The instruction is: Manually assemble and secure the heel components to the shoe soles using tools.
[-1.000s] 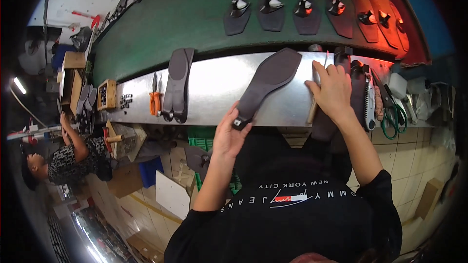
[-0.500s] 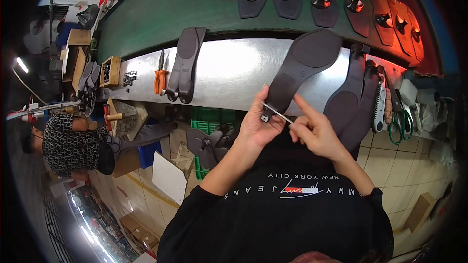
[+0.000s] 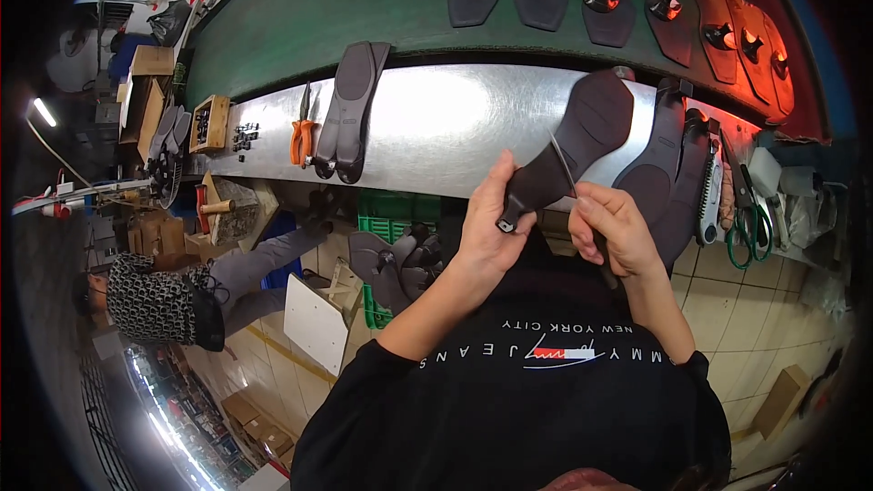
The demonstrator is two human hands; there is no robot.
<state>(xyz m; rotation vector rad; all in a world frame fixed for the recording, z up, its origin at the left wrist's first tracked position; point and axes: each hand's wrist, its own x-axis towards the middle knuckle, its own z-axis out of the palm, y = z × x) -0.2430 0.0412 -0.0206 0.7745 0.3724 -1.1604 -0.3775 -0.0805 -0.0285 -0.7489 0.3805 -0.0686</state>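
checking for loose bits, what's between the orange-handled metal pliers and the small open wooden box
Small black pieces lie scattered on the silver metal surface between pliers and box, in the head view.

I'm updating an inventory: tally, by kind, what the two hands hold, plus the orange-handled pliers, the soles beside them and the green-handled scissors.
Held sole, left hand: 1
Thin tool, right hand: 1
Orange-handled pliers: 1
Soles beside the pliers: 2
Green-handled scissors: 1
Total: 6
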